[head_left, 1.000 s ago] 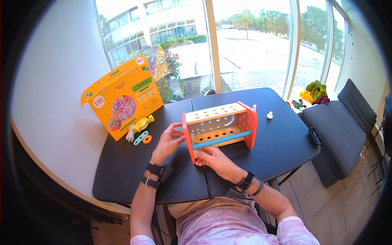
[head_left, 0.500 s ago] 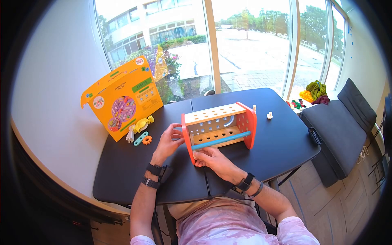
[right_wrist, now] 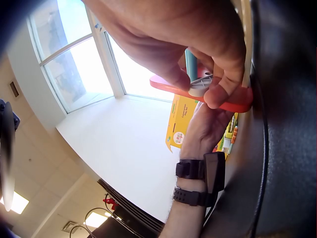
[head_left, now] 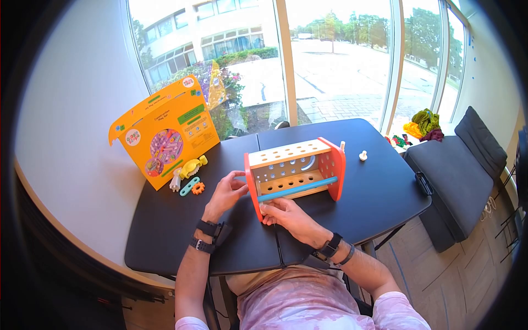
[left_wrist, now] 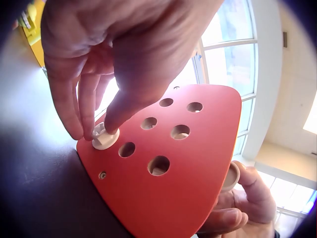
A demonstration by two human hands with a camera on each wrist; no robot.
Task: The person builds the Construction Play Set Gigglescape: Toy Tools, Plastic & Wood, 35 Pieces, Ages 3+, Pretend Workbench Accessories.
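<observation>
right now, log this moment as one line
left hand: pinches white knob at red panel | right hand: holds pale disc | white peg: on table

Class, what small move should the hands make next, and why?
Probably a slight twist of the white knob with the left hand, which pinches it at the red panel: whether it is fully seated is unclear, and the right hand holds another white piece near the panel's edge.
</observation>
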